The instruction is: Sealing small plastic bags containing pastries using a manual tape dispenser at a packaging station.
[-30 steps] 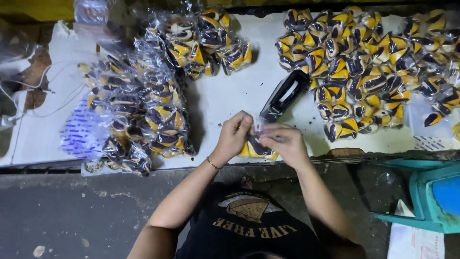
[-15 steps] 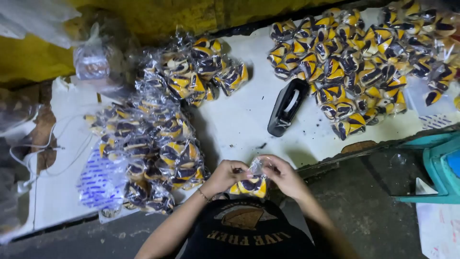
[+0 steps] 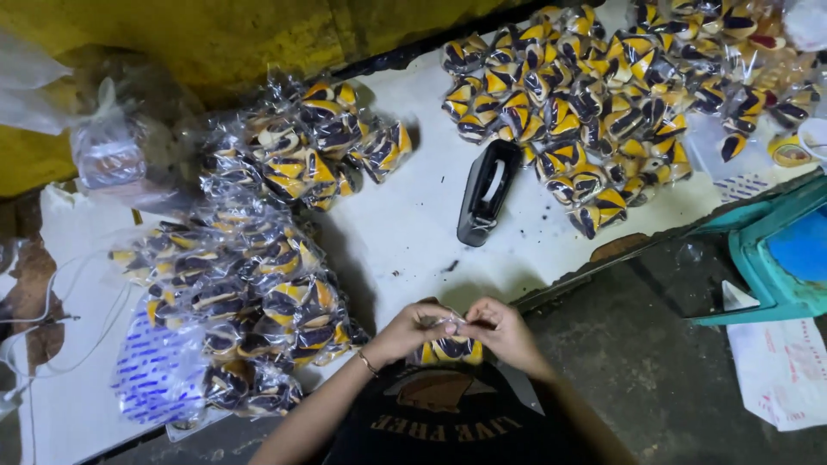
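Left hand (image 3: 412,329) and right hand (image 3: 502,329) pinched together at the table edge (image 3: 405,232), fingers closed on the clear top of a small wrapped packet (image 3: 448,347) with a yellow-and-dark item inside, hanging just below the fingertips. Left of the hands, touching the table edge: heap of bagged packets (image 3: 245,284). Just beyond the hands: black stapler (image 3: 487,191) lying on the white top. Farther right and back: loose pile of yellow-and-dark pieces (image 3: 594,95). Right, off the table: teal bin (image 3: 775,258).
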